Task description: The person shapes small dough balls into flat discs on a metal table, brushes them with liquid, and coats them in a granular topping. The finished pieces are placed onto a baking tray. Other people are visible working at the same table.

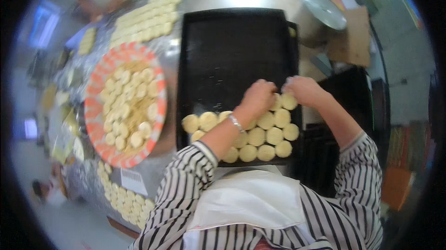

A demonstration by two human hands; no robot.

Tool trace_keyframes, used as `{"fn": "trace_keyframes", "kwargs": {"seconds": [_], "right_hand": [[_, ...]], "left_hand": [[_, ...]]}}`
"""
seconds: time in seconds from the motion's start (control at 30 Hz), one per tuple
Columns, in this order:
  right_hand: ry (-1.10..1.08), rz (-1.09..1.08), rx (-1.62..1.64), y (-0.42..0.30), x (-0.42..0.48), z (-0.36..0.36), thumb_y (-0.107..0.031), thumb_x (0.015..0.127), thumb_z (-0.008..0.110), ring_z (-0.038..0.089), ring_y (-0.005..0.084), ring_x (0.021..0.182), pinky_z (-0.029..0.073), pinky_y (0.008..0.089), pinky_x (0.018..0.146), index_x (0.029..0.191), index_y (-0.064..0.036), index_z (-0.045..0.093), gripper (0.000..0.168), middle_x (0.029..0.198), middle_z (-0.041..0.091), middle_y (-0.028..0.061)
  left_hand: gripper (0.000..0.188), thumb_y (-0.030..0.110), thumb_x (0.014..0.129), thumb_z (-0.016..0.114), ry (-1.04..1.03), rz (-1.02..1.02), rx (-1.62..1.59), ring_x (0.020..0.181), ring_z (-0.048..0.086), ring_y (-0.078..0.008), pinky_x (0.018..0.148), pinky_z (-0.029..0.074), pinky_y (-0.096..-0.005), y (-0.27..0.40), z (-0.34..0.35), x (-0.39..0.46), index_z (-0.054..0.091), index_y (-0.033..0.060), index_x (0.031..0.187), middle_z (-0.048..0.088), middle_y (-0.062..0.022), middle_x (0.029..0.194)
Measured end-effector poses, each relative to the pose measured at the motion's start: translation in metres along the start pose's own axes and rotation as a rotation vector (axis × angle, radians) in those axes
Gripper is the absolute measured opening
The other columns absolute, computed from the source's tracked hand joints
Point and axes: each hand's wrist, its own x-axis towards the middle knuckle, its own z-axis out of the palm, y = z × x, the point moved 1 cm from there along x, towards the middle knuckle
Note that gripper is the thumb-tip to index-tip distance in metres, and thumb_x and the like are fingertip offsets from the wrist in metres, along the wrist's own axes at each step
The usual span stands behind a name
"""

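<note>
A black baking tray (230, 48) lies before me, with rows of round pale dough pieces (256, 136) on its near part. My left hand (259, 96), a bracelet at its wrist, is over the upper edge of these rows; its fingers curl down and hide what may be under them. Close by on the right, my right hand (301, 89) has its fingertips at the top of a dough round (289, 101) near the tray's right rim. Whether either hand grips a piece is blurred. To the left stands an orange-and-white basin (91, 110) with crumbs and several coated dough rounds.
More dough rounds lie in rows at the upper left (146, 16) and lower left (127, 203). A spiral notepad (134, 181) is below the basin. A metal lid (324, 9) and cardboard (359, 37) are at the upper right. Other people stand at the far left and upper left.
</note>
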Motion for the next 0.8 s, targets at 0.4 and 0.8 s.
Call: {"fn": "trace_keyframes", "kwargs": {"seconds": [0.4,0.8], "right_hand": [[0.601,-0.147,0.475,-0.132,0.008,-0.092,-0.010,0.095,0.064,0.070,0.0337,0.094,0.056,0.0406,0.083,0.110,-0.005,0.071,0.017,0.100,0.071,0.0146],[0.409,-0.398,0.036,-0.350,0.227,-0.106,-0.013,0.097,0.054,0.069,0.0340,0.099,0.057,0.0434,0.081,0.110,-0.004,0.069,0.022,0.106,0.071,0.0155]], "left_hand": [[0.029,0.016,0.093,0.071,0.465,-0.134,-0.102,0.101,0.071,-0.0241,0.086,0.058,-0.0338,-0.016,-0.222,-0.215,0.071,0.0036,0.119,0.072,-0.0127,0.117],[0.023,0.017,0.089,0.069,0.496,-0.299,0.459,0.105,0.064,-0.0346,0.087,0.054,-0.0461,-0.186,-0.282,-0.286,0.065,0.0061,0.108,0.065,-0.0126,0.109]]}}
